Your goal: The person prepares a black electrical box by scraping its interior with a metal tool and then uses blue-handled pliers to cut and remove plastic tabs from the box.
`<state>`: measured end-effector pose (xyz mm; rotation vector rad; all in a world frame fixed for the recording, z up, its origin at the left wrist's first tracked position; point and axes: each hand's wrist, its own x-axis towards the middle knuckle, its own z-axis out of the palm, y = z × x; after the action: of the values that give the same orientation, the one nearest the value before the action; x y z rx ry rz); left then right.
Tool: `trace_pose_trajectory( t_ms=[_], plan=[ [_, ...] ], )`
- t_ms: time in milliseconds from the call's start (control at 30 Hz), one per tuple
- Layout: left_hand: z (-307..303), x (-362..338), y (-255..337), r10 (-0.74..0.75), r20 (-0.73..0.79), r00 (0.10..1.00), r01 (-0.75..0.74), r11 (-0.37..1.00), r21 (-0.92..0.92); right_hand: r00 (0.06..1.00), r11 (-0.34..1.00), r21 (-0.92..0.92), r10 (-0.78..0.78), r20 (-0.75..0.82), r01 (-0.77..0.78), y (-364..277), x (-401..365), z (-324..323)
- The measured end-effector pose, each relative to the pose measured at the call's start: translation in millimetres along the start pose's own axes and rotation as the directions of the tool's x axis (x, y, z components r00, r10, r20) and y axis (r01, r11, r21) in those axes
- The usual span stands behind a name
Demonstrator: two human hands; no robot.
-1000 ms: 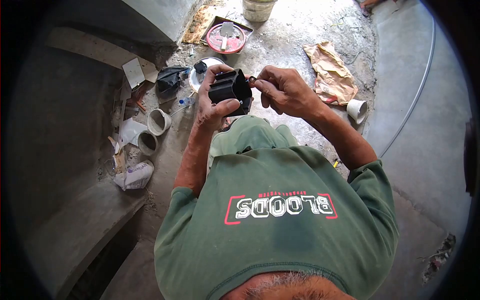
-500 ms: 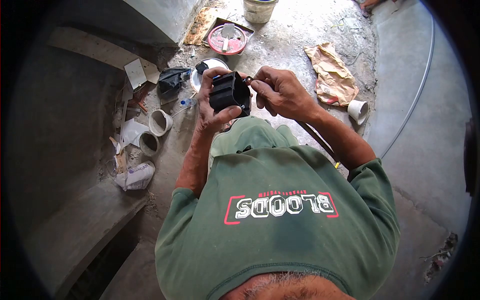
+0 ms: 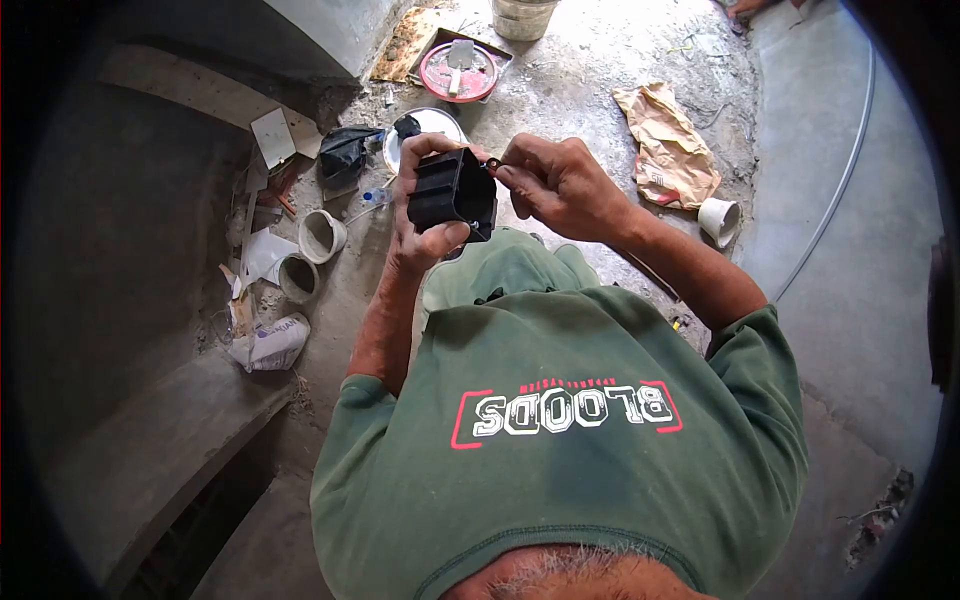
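Head view, black box (image 3: 450, 190) gripped in left hand (image 3: 420, 215), right hand (image 3: 560, 185) pinching its corner

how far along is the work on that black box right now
Done: the black box is held up, gripped in the left hand. In hand: the right hand pinches a small dark piece at the box's top corner. Left: that piece is not yet let go; whether it is seated cannot be told.

A black ribbed box (image 3: 450, 190), a green shirt (image 3: 560, 440) with white-and-red lettering, a red lid (image 3: 457, 72).
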<state>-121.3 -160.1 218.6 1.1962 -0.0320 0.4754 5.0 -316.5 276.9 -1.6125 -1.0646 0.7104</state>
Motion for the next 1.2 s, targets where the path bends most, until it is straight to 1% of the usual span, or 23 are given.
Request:
trace_pose_trajectory(
  t_ms=[67,133,167,233,333,400,467,533,567,633,667,733,767,800,867,900,1000,1033,1067,1100,1133,1167,1200],
  plan=[
    [0.1,-1.7,1.6,-0.005,0.001,1.000,0.005,1.000,0.006,0.998,0.997,-0.044,-0.059,0.017,0.059,5.5,0.4,-2.1],
    [7.1,-1.4,7.3,-0.112,-0.034,0.993,0.104,0.980,-0.167,0.976,0.943,-0.255,-0.197,0.087,0.213,9.9,1.8,-6.7],
    [5.7,-5.1,8.9,-0.106,-0.032,0.994,0.099,0.981,-0.167,0.976,0.941,-0.259,-0.201,0.088,0.217,9.3,0.5,-3.7],
    [6.8,-5.2,8.8,-0.187,-0.015,0.982,0.174,0.939,-0.295,0.892,0.725,-0.521,-0.389,0.229,0.450,7.2,-0.1,-7.4],
    [8.3,-7.1,10.6,-0.261,0.006,0.965,0.245,0.898,-0.366,0.895,0.671,-0.596,-0.277,0.351,0.441,5.7,0.7,-16.0],
    [7.9,-7.4,9.2,-0.239,-0.002,0.971,0.224,0.913,-0.340,0.891,0.695,-0.561,-0.306,0.335,0.449,6.3,1.8,-13.8],
    [9.2,-6.6,8.3,-0.216,-0.010,0.976,0.202,0.928,-0.311,0.924,0.884,-0.297,-0.293,0.247,0.360,10.3,3.1,-13.4],
    [11.4,-5.9,8.5,-0.175,-0.027,0.984,0.166,0.963,-0.211,0.923,0.867,-0.336,-0.296,0.247,0.369,7.1,2.3,-14.9],
    [11.2,-5.6,9.6,-0.173,-0.031,0.984,0.163,0.964,-0.210,0.903,0.782,-0.460,-0.316,0.290,0.421,9.7,2.2,-15.7],
    [11.1,-10.2,12.2,-0.290,0.000,0.957,0.280,0.925,-0.255,0.864,0.602,-0.622,-0.311,0.396,0.501,9.8,-0.6,-17.8],
    [10.6,-9.9,11.8,-0.289,-0.002,0.957,0.279,0.926,-0.254,0.863,0.602,-0.621,-0.312,0.396,0.503,9.7,0.3,-21.0],
    [9.7,-9.9,6.8,-0.381,0.021,0.924,0.368,0.876,-0.311,0.714,0.235,-0.687,-0.392,0.580,0.688,7.0,2.0,-26.7],
    [9.9,-12.3,-0.5,-0.388,0.021,0.921,0.362,0.838,-0.409,0.645,0.095,-0.671,-0.401,0.650,0.735,3.1,2.4,-30.8],
    [9.7,-11.0,-0.6,-0.382,0.016,0.924,0.355,0.841,-0.409,0.639,0.090,-0.667,-0.404,0.655,0.740,0.0,3.4,-33.4],
    [9.4,-10.3,0.2,-0.571,0.188,0.799,0.538,0.540,-0.647,0.520,-0.131,-0.604,-0.389,0.760,0.786,-3.8,2.4,-36.8],
    [9.7,-8.7,0.1,-0.565,0.186,0.804,0.533,0.546,-0.646,0.513,-0.172,-0.604,-0.379,0.770,0.779,-7.2,3.7,-37.8],
    [11.1,-5.3,-1.7,-0.612,0.219,0.760,0.543,0.412,-0.732,0.514,-0.151,-0.594,-0.365,0.776,0.790,-7.5,6.4,-38.7],
    [10.8,-4.1,1.7,-0.653,0.195,0.732,0.560,0.413,-0.718,0.518,-0.111,-0.586,-0.358,0.777,0.802,-6.8,7.5,-39.5],
    [9.6,-6.8,-2.0,-0.659,0.176,0.731,0.564,0.439,-0.700,0.548,-0.040,-0.593,-0.336,0.766,0.804,-1.8,7.2,-39.2],
    [6.8,-8.8,-9.9,-0.653,0.153,0.741,0.565,0.484,-0.668,0.724,0.240,-0.684,-0.296,0.624,0.688,23.1,4.1,-35.3],
    [3.7,-12.9,-15.3,-0.660,0.098,0.745,0.575,0.560,-0.597,0.667,0.195,-0.638,-0.231,0.709,0.745,17.0,3.3,-37.8],
    [0.7,-13.8,-19.3,-0.591,0.051,0.805,0.511,0.649,-0.563,0.683,0.241,-0.642,-0.168,0.711,0.728,12.8,6.6,-37.4],
    [-2.3,-14.7,-23.4,-0.515,0.003,0.857,0.440,0.729,-0.525,0.697,0.292,-0.635,-0.229,0.679,0.715,10.9,10.9,-38.8]
  ],
)
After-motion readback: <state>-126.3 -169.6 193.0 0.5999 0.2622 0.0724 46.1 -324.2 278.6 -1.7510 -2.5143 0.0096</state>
